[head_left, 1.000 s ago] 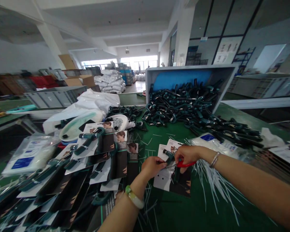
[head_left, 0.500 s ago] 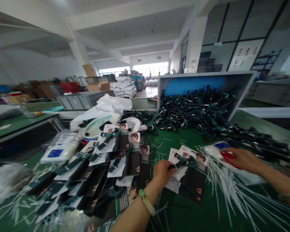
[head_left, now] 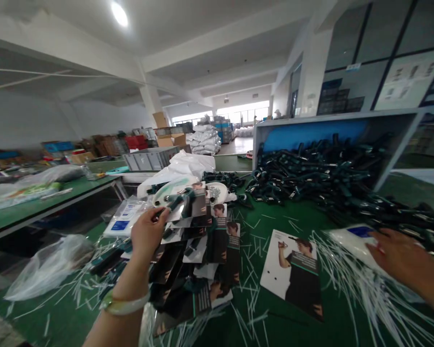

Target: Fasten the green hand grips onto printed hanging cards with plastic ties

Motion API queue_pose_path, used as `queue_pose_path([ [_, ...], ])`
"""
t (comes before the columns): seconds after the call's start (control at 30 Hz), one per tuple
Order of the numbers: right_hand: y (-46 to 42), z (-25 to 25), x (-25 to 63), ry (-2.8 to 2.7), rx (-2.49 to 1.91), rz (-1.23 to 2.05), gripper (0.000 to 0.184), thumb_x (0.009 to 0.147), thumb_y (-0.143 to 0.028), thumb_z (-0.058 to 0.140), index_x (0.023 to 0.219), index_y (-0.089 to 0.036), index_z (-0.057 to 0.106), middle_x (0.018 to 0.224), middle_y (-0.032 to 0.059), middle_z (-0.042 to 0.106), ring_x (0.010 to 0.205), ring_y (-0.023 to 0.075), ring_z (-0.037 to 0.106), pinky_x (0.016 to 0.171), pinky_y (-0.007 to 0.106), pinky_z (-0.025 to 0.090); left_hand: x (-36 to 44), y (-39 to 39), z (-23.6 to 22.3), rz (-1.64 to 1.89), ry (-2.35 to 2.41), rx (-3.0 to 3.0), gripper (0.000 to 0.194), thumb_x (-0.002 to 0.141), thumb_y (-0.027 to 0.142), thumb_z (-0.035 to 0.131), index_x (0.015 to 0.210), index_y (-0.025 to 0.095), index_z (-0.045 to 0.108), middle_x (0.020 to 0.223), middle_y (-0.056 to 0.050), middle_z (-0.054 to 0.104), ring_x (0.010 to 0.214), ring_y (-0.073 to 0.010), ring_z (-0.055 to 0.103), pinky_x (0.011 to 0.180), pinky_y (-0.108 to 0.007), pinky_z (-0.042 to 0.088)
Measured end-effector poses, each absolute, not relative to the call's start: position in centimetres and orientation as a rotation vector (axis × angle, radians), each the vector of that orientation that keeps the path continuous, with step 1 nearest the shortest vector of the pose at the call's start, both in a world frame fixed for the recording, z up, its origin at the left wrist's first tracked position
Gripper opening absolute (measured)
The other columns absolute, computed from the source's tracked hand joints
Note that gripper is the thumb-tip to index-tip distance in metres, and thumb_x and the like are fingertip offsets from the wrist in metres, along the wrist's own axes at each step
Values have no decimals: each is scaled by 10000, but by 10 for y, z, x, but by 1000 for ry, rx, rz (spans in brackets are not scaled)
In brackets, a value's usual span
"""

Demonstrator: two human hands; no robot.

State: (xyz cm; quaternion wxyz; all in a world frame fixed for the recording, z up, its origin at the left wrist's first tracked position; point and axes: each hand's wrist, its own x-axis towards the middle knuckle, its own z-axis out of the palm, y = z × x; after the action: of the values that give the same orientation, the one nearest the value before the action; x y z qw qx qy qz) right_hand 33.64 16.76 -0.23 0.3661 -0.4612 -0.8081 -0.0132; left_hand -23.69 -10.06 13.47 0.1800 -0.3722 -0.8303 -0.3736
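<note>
My left hand (head_left: 150, 233), a green bangle on the wrist, is closed on a dark green, two-handled hand tool on a printed card (head_left: 198, 205). It holds this carded tool over the stack of similar carded tools (head_left: 211, 241). A single printed card (head_left: 292, 272) with small punched holes lies flat between my hands. At the right, my blurred right hand (head_left: 401, 258) is over a clear bag with a blue label (head_left: 358, 236), beside a spread of white cable ties (head_left: 347, 284). A trace of red shows at its fingers; whether it grips anything is unclear.
A grey bin on its side (head_left: 332, 115) spills dark green tools (head_left: 311, 178) onto the green tabletop. Trimmed tie ends (head_left: 251, 274) litter the middle. Beyond the stack are a white dish of small metal parts (head_left: 217, 193) and a grey crate (head_left: 152, 159); plastic bags (head_left: 54, 262) lie left.
My left hand has moved left, carrying a carded tool from the middle to the top of the stack. One bare card stays behind. Red handles that showed in my right hand are now mostly hidden.
</note>
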Motion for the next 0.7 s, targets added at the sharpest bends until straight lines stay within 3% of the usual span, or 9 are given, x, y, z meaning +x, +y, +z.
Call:
queue_pose_path([
  [0.1, 123, 20, 297, -2228, -1420, -261, 414, 729, -424, 458, 953, -130, 644, 1110, 214, 563, 1021, 375, 531, 905, 496, 380, -277, -105, 123, -775, -2632, -1106, 397, 762, 488, 477, 963, 203, 666, 840, -85, 680, 792, -252, 608, 641, -299, 426],
  [0.23, 73, 33, 254, -2398, -1471, -104, 407, 809, -366, 377, 1028, -135, 630, 1053, 147, 616, 961, 273, 581, 865, 398, 434, -289, -103, 112, -723, -2704, -1157, 449, 773, 530, 445, 1066, 235, 615, 858, -67, 680, 828, -273, 617, 651, -319, 437],
  [0.43, 55, 26, 234, -2487, -1838, 115, 326, 819, -331, 415, 1003, -176, 635, 1026, 129, 631, 1000, 265, 569, 842, 390, 420, -261, -98, 116, -629, -2633, -1127, 477, 812, 526, 376, 1100, 216, 597, 875, -93, 671, 841, -286, 604, 654, -348, 453],
  [0.57, 69, 21, 228, -2368, -1991, 148, 351, 805, -404, 442, 899, -147, 662, 967, 160, 650, 944, 299, 593, 773, 407, 443, -251, -92, 112, -637, -2578, -1051, 423, 776, 524, 446, 1041, 244, 622, 934, -65, 664, 857, -270, 595, 673, -352, 465],
  [0.7, 88, 15, 225, -2220, -2114, 192, 260, 749, -227, 482, 884, -114, 674, 952, 201, 654, 902, 303, 614, 715, 371, 455, -251, -94, 110, -700, -2549, -1112, 461, 764, 545, 453, 1077, 242, 603, 914, -86, 651, 810, -255, 599, 665, -357, 473],
])
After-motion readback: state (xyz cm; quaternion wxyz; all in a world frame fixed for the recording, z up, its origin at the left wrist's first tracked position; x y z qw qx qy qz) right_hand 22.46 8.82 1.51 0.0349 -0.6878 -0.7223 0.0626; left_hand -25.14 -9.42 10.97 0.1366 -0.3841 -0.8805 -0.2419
